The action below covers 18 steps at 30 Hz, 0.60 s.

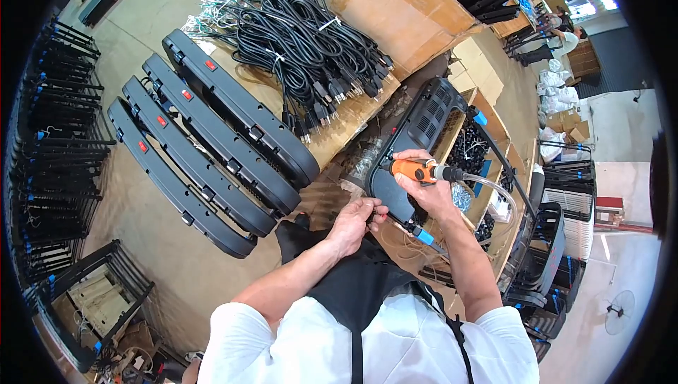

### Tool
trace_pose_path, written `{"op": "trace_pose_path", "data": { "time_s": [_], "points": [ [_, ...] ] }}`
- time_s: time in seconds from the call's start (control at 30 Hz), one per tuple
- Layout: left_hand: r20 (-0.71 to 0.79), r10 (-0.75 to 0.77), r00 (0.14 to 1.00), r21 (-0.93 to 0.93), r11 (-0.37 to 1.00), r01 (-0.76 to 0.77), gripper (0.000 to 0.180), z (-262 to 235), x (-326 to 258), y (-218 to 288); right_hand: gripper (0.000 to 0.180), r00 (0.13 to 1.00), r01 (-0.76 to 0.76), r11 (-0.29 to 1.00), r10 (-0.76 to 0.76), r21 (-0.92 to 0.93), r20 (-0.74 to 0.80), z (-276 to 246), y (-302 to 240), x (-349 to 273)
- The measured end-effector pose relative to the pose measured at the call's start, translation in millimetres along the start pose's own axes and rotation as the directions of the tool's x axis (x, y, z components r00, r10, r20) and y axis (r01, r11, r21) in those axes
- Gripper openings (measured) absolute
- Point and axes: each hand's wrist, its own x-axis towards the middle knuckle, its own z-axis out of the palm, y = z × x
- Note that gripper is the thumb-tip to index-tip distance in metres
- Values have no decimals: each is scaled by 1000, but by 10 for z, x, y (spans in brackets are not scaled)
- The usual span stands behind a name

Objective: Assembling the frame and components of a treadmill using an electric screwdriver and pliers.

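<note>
An orange air screwdriver (409, 170) is gripped in my right hand (426, 190), with a clear hose (498, 190) running off it to the right. It is held over a black plastic machine housing (393, 195) with vent slots at its far end. My left hand (359, 220) is at the housing's near left corner. Its fingers are pinched together; what they hold, if anything, is too small to make out. A black metal frame tube (513, 175) with blue pieces on it runs along the housing's right side.
Several long black housings with red switches (233, 94) stand at my left. Beyond them, bundled black power cords (304, 38) lie on cardboard. Wooden bins of small black parts (472, 147) stand right of the work. Stacked black frames (67, 130) line the far left. A person (565, 43) is at the far right.
</note>
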Motion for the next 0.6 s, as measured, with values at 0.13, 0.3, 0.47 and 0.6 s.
{"op": "trace_pose_path", "data": {
  "time_s": [0.13,0.3,0.47,0.6],
  "points": [
    [36,-37,999,12,999,36,29,62,-63,54,35,1000,16,996,-14,90,-23,2,-9,17],
    [149,-23,989,211,978,-9,31,-24,59,-13,47,993,115,993,-116,16,27,-24,79,68],
    [45,82,996,77,993,-85,32,196,104,-115,50,992,116,979,-106,168,-69,-293,64,-105],
    [6,79,997,8,997,-79,34,532,100,-158,51,993,112,944,-92,310,-80,-733,-11,-408]
  ]
}}
